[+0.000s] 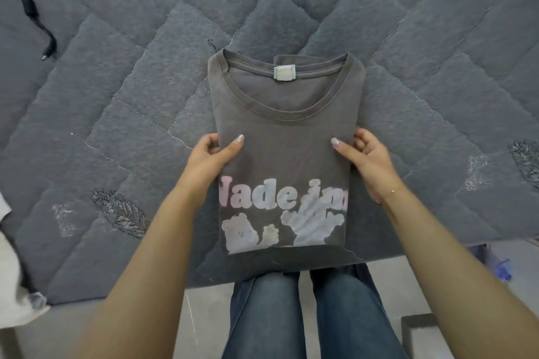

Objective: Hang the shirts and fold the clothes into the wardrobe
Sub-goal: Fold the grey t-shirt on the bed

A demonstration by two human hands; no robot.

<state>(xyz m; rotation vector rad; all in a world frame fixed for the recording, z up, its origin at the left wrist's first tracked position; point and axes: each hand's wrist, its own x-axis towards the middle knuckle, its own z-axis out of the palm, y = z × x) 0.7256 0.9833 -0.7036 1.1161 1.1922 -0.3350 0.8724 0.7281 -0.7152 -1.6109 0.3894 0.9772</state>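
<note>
Near the front edge of the bed (122, 114), just ahead of your knees, the folded shirt (284, 114) lies flat on the quilted grey cover, collar pointing away from you and printed lettering toward you. Its long axis runs straight out from your body, so each hand sits at one long side, about halfway along. Your left hand (214, 153) pinches the left edge, thumb on top and fingers curled under the cloth; your right hand (360, 154) mirrors it on the right edge. Both grips are closed on the fabric, neither nearer than the other. That even hold looks suited to either lifting the bundle whole or folding the collar half down over the print; I judge the fold is nearly finished.

The shirt is soft, faded brown-grey jersey with a ribbed neckline, a pale tag (284, 73) inside the collar, and cracked pastel lettering. It will sag in the middle if lifted by the sides alone. A black cable (35, 13) lies at the far left corner.
</note>
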